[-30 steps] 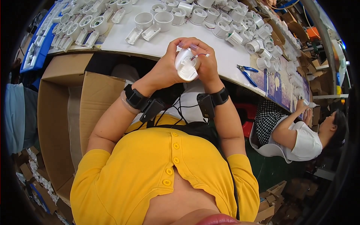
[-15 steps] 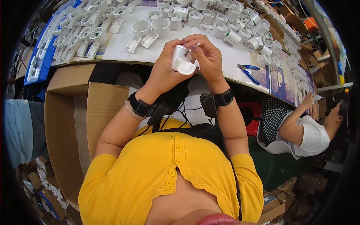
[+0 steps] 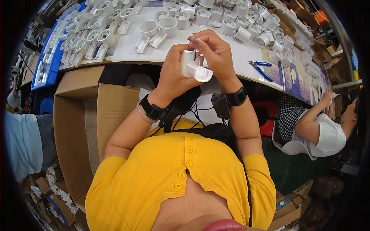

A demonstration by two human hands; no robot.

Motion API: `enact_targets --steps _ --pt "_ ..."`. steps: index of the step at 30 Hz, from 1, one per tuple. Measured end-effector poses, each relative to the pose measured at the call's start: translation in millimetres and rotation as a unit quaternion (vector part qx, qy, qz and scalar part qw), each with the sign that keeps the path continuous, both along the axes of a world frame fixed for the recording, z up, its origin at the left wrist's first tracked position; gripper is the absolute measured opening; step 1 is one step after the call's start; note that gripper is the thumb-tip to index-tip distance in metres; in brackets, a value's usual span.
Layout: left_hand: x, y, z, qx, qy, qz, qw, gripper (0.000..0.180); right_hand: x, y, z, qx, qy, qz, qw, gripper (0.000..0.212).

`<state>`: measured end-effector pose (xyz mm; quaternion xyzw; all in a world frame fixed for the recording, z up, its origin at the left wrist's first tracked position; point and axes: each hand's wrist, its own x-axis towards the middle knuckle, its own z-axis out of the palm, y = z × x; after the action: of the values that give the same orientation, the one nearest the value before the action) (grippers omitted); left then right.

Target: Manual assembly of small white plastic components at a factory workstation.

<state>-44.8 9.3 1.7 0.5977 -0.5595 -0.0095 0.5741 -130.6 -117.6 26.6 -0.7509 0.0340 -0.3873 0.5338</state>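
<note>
Twelve o'clock: my left hand (image 3: 172, 73) curls closed around a white plastic housing (image 3: 189, 65); my right hand (image 3: 216, 54) pinches its thin dark wire (image 3: 195, 55) just above, while blue-handled pliers (image 3: 263, 73) lie on the worktop (image 3: 127, 53) at two o'clock.

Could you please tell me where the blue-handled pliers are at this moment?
In the head view, the blue-handled pliers lie on the table, near its front edge, to the right of the person's right hand.
</note>
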Motion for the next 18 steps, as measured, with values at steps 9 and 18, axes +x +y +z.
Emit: enact_targets --steps 9,18 --pt "4.7 -4.3 1.9 -0.182 -0.028 -0.067 0.981 0.068 -4.8 4.7 9.3 0.188 0.014 0.106 0.976 0.018" --pt "8.8 3.6 8.3 -0.090 -0.080 -0.057 0.991 0.067 -25.4 3.3 32.1 -0.019 -0.082 0.096 0.992 0.017"
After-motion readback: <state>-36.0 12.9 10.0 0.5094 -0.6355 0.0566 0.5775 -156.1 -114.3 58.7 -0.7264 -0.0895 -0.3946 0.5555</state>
